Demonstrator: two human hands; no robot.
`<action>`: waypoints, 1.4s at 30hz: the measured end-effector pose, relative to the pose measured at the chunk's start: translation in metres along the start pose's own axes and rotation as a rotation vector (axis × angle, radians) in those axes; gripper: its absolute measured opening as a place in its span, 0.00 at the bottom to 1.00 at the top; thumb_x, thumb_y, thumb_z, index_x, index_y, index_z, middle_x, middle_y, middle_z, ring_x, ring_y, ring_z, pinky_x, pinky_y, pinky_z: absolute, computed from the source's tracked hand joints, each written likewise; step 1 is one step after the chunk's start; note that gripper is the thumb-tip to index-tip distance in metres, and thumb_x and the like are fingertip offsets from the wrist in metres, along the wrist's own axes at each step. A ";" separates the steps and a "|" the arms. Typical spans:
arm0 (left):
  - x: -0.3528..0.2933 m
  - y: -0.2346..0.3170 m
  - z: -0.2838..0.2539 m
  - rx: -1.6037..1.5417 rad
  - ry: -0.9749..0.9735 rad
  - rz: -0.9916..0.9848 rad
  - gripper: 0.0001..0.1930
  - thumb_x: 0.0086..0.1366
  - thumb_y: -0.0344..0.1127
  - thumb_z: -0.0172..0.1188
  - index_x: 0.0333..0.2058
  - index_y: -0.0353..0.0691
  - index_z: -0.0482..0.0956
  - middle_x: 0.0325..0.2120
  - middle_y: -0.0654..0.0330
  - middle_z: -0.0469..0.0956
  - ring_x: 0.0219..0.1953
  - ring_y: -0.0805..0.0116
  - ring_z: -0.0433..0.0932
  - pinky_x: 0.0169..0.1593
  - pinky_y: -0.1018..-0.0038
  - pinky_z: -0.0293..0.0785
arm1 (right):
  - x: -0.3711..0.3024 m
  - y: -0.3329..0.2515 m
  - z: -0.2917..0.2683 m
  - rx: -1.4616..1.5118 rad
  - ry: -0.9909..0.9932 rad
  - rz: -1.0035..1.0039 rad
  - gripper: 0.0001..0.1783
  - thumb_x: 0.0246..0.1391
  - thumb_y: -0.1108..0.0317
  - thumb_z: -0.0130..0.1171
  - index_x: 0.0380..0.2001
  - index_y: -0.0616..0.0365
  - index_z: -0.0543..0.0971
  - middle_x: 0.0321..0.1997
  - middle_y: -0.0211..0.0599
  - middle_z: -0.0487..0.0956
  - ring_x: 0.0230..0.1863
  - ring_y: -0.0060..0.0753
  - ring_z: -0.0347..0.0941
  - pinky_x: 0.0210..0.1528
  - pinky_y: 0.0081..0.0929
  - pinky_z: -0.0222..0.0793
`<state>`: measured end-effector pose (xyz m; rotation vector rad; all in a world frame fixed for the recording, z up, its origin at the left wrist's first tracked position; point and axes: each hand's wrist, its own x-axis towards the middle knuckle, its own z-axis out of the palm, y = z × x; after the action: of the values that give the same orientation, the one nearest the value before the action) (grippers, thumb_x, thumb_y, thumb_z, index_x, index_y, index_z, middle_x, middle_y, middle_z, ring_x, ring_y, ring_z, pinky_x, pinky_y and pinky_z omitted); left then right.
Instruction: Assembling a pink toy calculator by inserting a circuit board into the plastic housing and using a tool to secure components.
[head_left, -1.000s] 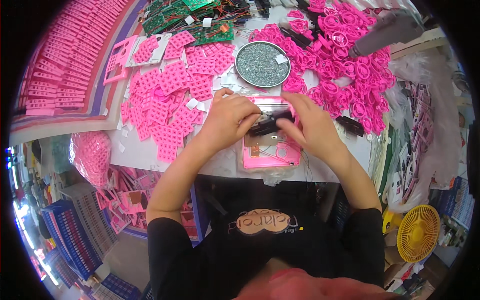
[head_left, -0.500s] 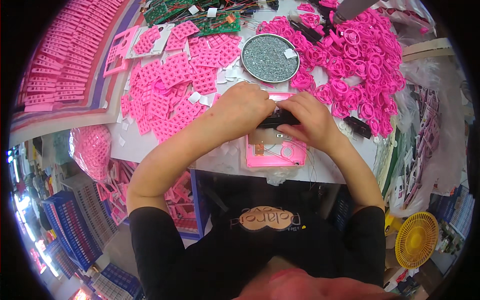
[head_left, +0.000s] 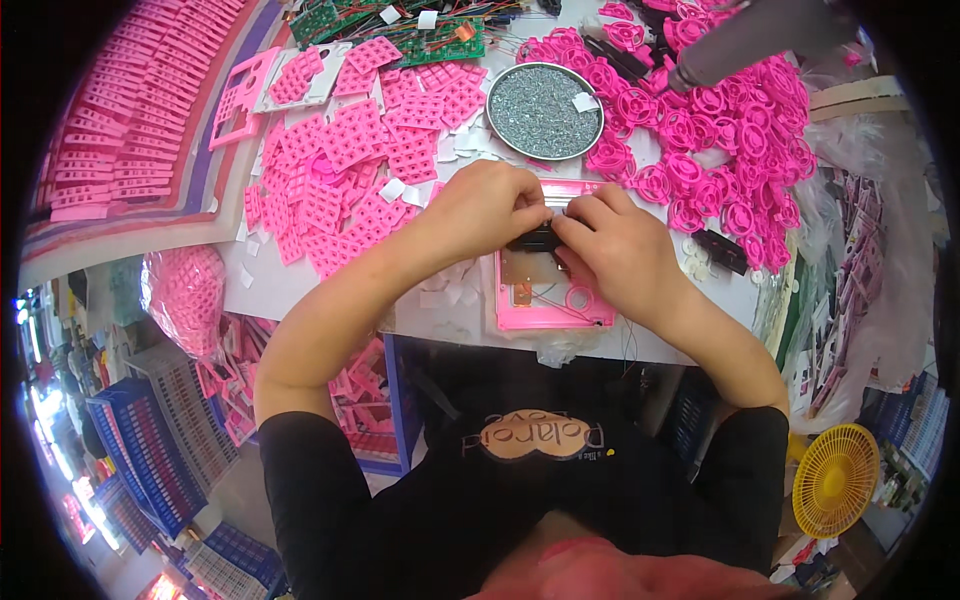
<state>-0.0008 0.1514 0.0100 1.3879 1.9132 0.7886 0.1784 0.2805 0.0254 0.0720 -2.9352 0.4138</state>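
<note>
A pink plastic housing (head_left: 555,318) lies near the table's front edge, with a brownish board (head_left: 530,272) and thin wires in its lower half. Across its middle sits a black plastic part (head_left: 538,238), largely covered by my fingers. My left hand (head_left: 492,205) is closed at the part's upper left, fingertips pinched together. From the right, my right hand (head_left: 622,250) curls its fingers over the other end of the black part and grips it. Whatever small piece may be between the left fingertips is hidden.
Behind the hands stands a round tray of small metal screws (head_left: 545,112). Pink keypads (head_left: 350,135) are heaped left, pink ring-shaped parts (head_left: 720,130) right. A grey powered screwdriver (head_left: 740,50) hangs over the right heap. Green circuit boards (head_left: 440,45) lie at the back.
My right hand has shifted and now covers more of the black part's right end. The left fingertips have drawn down and together. The hanging screwdriver has come further into view.
</note>
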 end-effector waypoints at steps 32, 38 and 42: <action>0.009 0.002 -0.002 0.034 -0.115 -0.008 0.09 0.54 0.34 0.65 0.29 0.33 0.83 0.23 0.50 0.81 0.25 0.58 0.82 0.32 0.66 0.76 | -0.003 -0.022 -0.008 -0.341 -0.137 -0.143 0.17 0.46 0.67 0.59 0.40 0.64 0.80 0.41 0.41 0.75 0.45 0.42 0.70 0.45 0.31 0.70; 0.010 0.004 -0.001 0.110 -0.102 0.044 0.09 0.56 0.35 0.65 0.30 0.35 0.83 0.25 0.51 0.82 0.28 0.58 0.83 0.35 0.65 0.77 | 0.000 0.006 -0.024 0.135 -0.057 -0.013 0.19 0.48 0.69 0.65 0.45 0.62 0.80 0.44 0.42 0.76 0.44 0.42 0.72 0.43 0.34 0.72; 0.018 0.000 -0.018 0.111 -0.054 0.063 0.09 0.58 0.37 0.63 0.31 0.37 0.83 0.26 0.52 0.82 0.30 0.55 0.82 0.38 0.62 0.76 | 0.012 0.063 -0.067 -0.054 0.506 -0.045 0.20 0.53 0.74 0.66 0.51 0.60 0.77 0.49 0.40 0.79 0.44 0.44 0.78 0.50 0.37 0.75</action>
<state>-0.0191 0.1669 0.0179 1.5272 1.9050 0.6759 0.1731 0.3595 0.0737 0.0212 -2.4392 0.2926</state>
